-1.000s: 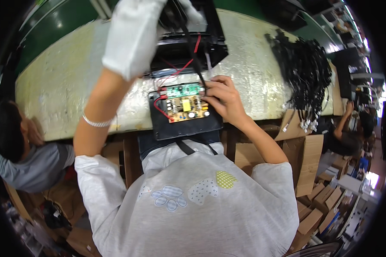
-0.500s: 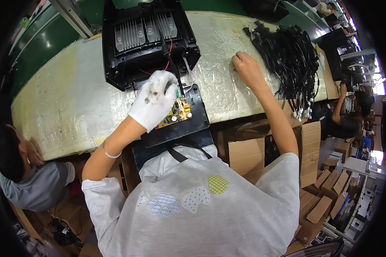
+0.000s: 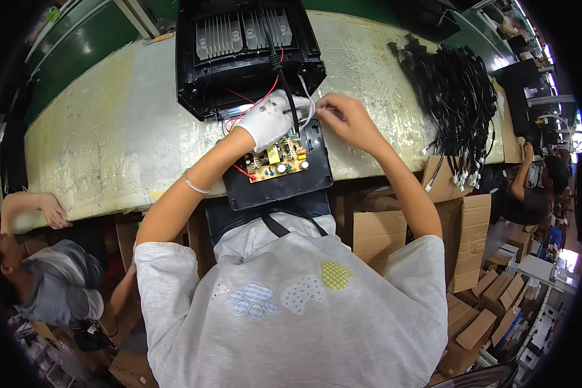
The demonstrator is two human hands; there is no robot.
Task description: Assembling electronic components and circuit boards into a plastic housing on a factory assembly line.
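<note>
My left hand (image 3: 270,121), in a stained white glove, is closed around wires beside the black cable (image 3: 290,94). Its fingertips are partly hidden. My bare right hand (image 3: 349,123) pinches with thumb and forefinger just right of a loop of white wires (image 3: 311,107); what lies in the pinch is too small to make out. Below the glove, a circuit board (image 3: 278,163) with yellow parts rests on a black panel (image 3: 239,193). Red wires (image 3: 265,97) run toward the open black housing (image 3: 189,84), which has silver heat sinks (image 3: 218,39) inside.
Thin white strips (image 3: 365,64), like cable ties, lie scattered on the covered table (image 3: 103,142). A thick heap of black cables (image 3: 456,97) with white plugs is on the right. Cardboard boxes (image 3: 378,236) stand below the edge. One person (image 3: 58,278) sits left, another (image 3: 537,194) right.
My right hand has moved left from the table to beside the white wires. My left hand has shifted up off the circuit board, uncovering more of it. The person on the left has moved an arm.
</note>
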